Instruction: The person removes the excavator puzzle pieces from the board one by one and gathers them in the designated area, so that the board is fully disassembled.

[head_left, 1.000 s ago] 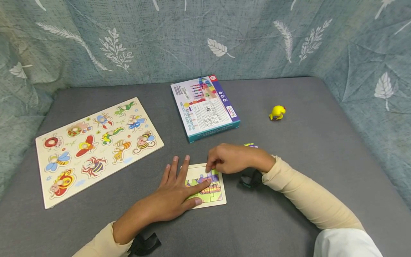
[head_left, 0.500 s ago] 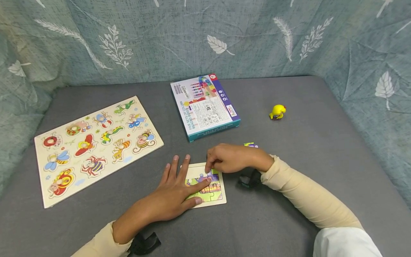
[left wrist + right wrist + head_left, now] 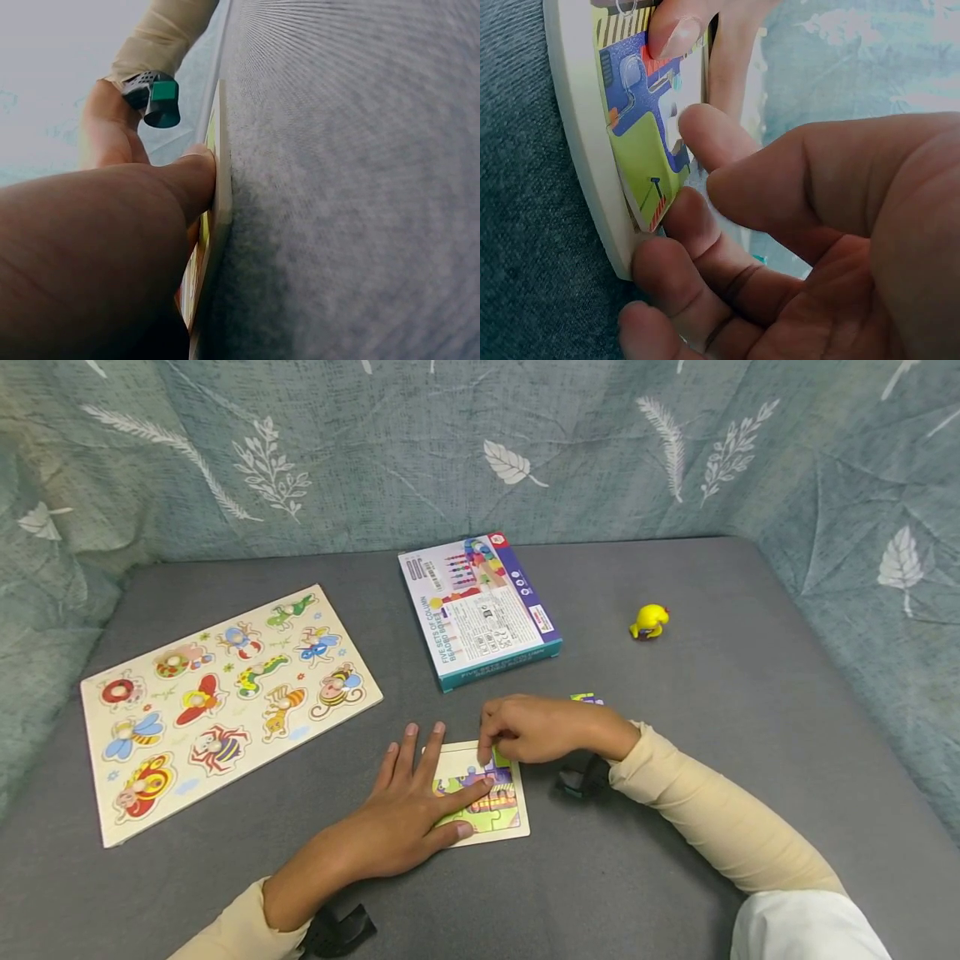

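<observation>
A small wooden jigsaw board (image 3: pixel 522 814) with colourful pieces lies flat on the grey table. My left hand (image 3: pixel 397 822) rests on its left side, fingers spread and straight, thumb and index finger over the fitted pieces. In the left wrist view, the thumb (image 3: pixel 196 176) presses the board's edge. At the board's upper right corner, my right hand (image 3: pixel 536 729) has curled fingers on a green and purple puzzle piece (image 3: pixel 641 161). That piece sits slightly tilted in the frame, its corner raised. The right index and middle fingertips touch its edges; the thumb stands a little apart.
Another puzzle piece (image 3: pixel 587 698) lies behind the right wrist, partly hidden. A large insect peg puzzle (image 3: pixel 232 681) is at the left. Behind the board lies a bead game box (image 3: pixel 480 610). A yellow toy (image 3: pixel 649 622) stands at the right, before the curtain (image 3: pixel 585 452).
The right hand's fingers have shifted very slightly left over the corner piece. The left hand stays in place on the board.
</observation>
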The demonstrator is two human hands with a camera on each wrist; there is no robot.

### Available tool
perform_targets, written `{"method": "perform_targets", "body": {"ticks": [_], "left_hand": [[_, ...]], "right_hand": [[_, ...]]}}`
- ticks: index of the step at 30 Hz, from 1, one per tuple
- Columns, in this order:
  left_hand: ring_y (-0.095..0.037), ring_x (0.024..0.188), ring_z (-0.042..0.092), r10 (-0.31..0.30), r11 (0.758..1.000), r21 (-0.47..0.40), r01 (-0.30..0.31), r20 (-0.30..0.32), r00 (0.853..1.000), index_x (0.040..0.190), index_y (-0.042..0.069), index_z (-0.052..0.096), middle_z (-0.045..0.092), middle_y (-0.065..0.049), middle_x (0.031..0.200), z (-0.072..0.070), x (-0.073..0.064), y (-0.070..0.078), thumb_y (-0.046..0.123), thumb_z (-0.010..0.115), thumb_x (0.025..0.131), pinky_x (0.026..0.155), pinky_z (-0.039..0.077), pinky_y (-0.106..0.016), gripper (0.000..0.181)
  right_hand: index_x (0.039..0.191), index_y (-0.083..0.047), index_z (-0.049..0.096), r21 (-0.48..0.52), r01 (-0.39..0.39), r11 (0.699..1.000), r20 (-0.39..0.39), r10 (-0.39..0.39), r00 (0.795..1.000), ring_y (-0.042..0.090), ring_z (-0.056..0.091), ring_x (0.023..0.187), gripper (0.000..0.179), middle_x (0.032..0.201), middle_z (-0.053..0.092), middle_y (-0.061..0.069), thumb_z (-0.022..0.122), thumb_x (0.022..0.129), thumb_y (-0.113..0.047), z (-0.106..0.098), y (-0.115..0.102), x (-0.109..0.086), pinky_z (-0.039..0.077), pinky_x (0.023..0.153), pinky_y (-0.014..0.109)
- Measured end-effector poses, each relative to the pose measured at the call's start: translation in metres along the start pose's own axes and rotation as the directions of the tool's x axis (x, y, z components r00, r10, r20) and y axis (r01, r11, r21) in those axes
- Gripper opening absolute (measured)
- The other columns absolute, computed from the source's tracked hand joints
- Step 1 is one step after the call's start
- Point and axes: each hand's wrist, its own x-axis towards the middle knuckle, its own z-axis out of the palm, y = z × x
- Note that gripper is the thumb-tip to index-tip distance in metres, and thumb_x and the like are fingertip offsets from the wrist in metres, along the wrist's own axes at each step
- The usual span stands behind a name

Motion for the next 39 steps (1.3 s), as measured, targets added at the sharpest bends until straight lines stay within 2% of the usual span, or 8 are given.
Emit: {"method": "perform_targets", "body": {"ticks": [5, 12, 21, 28, 34, 39], "left_hand": [[-0.045, 0.138, -0.025, 0.004, 1.000, -0.006, -0.004, -0.001, 1.000, 0.150, 0.042, 0.035, -0.015, -0.021, 0.158, -0.001, 0.000, 0.000, 0.050, 0.047, 0.100, 0.107, -0.005, -0.065, 0.052], [-0.045, 0.138, -0.024, 0.015, 1.000, -0.015, -0.015, -0.004, 1.000, 0.150, 0.041, 0.035, -0.015, -0.021, 0.159, -0.001, -0.001, 0.000, 0.050, 0.046, 0.100, 0.107, -0.005, -0.066, 0.052], [-0.046, 0.138, -0.024, 0.010, 1.000, -0.021, -0.010, -0.005, 1.000, 0.149, 0.041, 0.037, -0.014, -0.022, 0.159, -0.002, -0.001, 0.001, 0.049, 0.047, 0.100, 0.107, -0.006, -0.065, 0.052], [-0.046, 0.138, -0.024, 0.020, 0.999, -0.027, -0.020, -0.008, 1.000, 0.150, 0.040, 0.036, -0.014, -0.023, 0.158, -0.002, -0.001, 0.001, 0.049, 0.048, 0.099, 0.107, -0.005, -0.066, 0.053], [-0.046, 0.138, -0.024, 0.029, 0.999, -0.042, -0.029, -0.006, 1.000, 0.150, 0.041, 0.035, -0.015, -0.023, 0.158, -0.003, -0.001, 0.001, 0.050, 0.047, 0.100, 0.107, -0.006, -0.065, 0.053], [-0.045, 0.138, -0.024, 0.023, 0.999, -0.040, -0.023, -0.003, 1.000, 0.150, 0.043, 0.032, -0.014, -0.023, 0.158, -0.003, -0.001, 0.002, 0.050, 0.047, 0.099, 0.107, -0.006, -0.065, 0.054]], "right_hand": [[0.102, -0.007, 0.070, 0.030, -0.034, 0.999, -0.032, 0.035, 0.999, 0.007, 0.052, 0.073, 0.020, 0.086, 0.061, -0.002, 0.054, 0.093, 0.001, -0.001, 0.002, -0.001, 0.045, 0.065, 0.024], [0.100, -0.005, 0.071, -0.008, -0.054, 0.999, -0.058, 0.053, 0.997, 0.005, 0.053, 0.072, 0.015, 0.084, 0.063, -0.004, 0.059, 0.092, 0.000, -0.002, 0.001, 0.000, 0.047, 0.066, 0.022], [0.095, -0.007, 0.072, 0.039, -0.016, 0.999, -0.059, 0.019, 0.998, 0.005, 0.056, 0.075, 0.016, 0.085, 0.064, -0.004, 0.061, 0.089, 0.003, -0.005, 0.001, -0.001, 0.049, 0.068, 0.022], [0.096, -0.007, 0.070, 0.085, -0.005, 0.996, -0.024, 0.007, 1.000, 0.006, 0.057, 0.077, 0.014, 0.086, 0.064, -0.005, 0.062, 0.089, 0.002, -0.008, 0.002, -0.003, 0.049, 0.070, 0.024], [0.098, -0.007, 0.072, 0.145, -0.020, 0.989, -0.061, 0.029, 0.998, 0.009, 0.059, 0.079, 0.013, 0.088, 0.066, -0.005, 0.062, 0.092, 0.000, -0.011, 0.006, -0.011, 0.050, 0.073, 0.026], [0.099, -0.007, 0.072, 0.152, -0.013, 0.988, -0.071, 0.024, 0.997, 0.009, 0.059, 0.079, 0.014, 0.088, 0.066, -0.004, 0.062, 0.092, -0.001, -0.013, 0.008, -0.015, 0.050, 0.072, 0.027]]}}
